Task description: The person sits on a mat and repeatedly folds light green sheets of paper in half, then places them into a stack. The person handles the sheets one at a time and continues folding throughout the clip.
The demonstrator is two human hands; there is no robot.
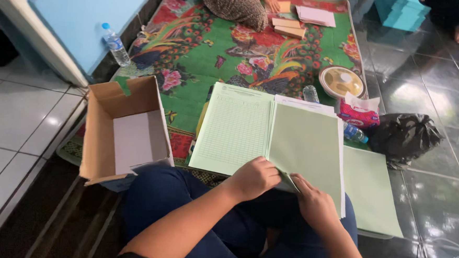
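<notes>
While both hands, left hand and right hand, pinched the pale green sheet | cardboard box held a white sheet | ruled page flat.

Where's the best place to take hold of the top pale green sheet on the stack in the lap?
Probably the near bottom-left corner of the top green sheet, from the person's own side. That corner is already lifted off the stack where the left hand and right hand pinch it; the other edges lie flat.

Glossy dark floor tiles at three o'clock, white tiles at nine, a flowered green mat at twelve.
</notes>
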